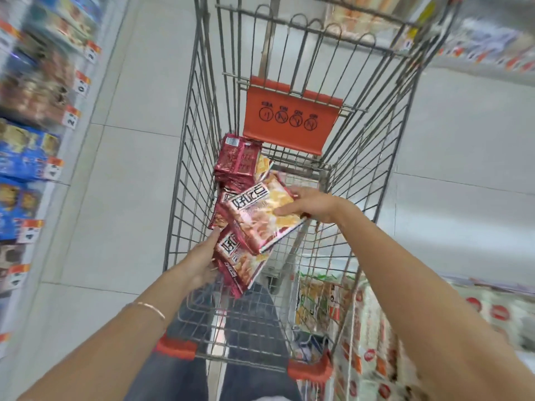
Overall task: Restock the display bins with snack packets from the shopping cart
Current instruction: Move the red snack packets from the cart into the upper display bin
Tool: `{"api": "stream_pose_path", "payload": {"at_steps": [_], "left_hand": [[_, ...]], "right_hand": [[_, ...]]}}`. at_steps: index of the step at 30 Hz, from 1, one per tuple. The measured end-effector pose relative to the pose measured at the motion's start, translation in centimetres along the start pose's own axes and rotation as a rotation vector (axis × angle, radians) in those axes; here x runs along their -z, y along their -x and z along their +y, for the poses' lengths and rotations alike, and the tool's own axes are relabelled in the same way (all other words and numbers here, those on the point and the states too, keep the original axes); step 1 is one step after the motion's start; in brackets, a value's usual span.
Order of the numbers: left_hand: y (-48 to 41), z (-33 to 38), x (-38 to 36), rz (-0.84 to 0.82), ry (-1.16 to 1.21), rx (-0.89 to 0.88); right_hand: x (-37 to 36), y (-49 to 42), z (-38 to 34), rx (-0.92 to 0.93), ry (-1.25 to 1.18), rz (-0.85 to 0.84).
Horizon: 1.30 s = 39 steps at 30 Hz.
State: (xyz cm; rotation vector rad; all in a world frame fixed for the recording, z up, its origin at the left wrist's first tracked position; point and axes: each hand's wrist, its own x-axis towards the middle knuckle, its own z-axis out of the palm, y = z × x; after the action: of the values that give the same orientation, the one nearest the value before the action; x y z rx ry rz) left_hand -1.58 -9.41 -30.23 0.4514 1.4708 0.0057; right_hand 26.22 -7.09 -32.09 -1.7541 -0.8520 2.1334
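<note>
A wire shopping cart stands in the aisle right in front of me. Inside it lie several red and pink snack packets stacked against the orange child-seat flap. My right hand grips a small stack of these packets by its right edge, lifted above the cart floor. My left hand holds another packet lower down, thumb on its left edge. Both arms reach over the cart's near rim.
Shelves of boxed snacks with orange price tags line the left side. A low display of packaged goods stands at the lower right, and another shelf at the upper right. Pale floor tiles lie either side of the cart.
</note>
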Motion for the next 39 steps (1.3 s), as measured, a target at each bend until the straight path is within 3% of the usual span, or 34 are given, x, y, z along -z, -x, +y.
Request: {"api": "stream_pose_path", "payload": {"at_steps": [1, 3, 8, 10, 17, 22, 27, 34, 39], "left_hand": [[0.0, 0.3, 0.0, -0.032, -0.010, 0.006], [-0.5, 0.6, 0.3, -0.080, -0.021, 0.019], [1.7, 3.9, -0.6, -0.171, 0.058, 0.039], [2.7, 5.3, -1.4, -0.211, 0.073, -0.021], [6.6, 10.4, -3.6, -0.193, -0.254, -0.300], [13.6, 15.6, -4.7, -0.375, -0.418, -0.412], [23.9, 18.0, -8.5, -0.539, -0.593, -0.651], [38.3, 13.8, -16.6, -0.870, -0.765, -0.918], [48.7, 7.8, -21.9, -1.155, -0.765, -1.170]], "right_hand": [[-0.6, 0.2, 0.0, -0.035, -0.005, -0.121], [-1.8, -0.1, 0.5, -0.111, -0.002, -0.206], [-3.2, 2.9, 0.3, -0.096, -0.122, -0.214], [-3.4, 4.2, 0.1, -0.071, -0.178, -0.126], [-5.5, 10.7, -3.3, 0.110, -0.414, 0.154], [-8.3, 20.1, -7.9, 0.264, -0.499, 0.398], [-13.4, 30.8, -9.9, 0.345, -0.592, 0.802], [-21.5, 47.3, -8.9, 0.461, -0.642, 1.297], [-27.2, 58.1, -5.9, 0.597, -0.706, 1.563]]}}
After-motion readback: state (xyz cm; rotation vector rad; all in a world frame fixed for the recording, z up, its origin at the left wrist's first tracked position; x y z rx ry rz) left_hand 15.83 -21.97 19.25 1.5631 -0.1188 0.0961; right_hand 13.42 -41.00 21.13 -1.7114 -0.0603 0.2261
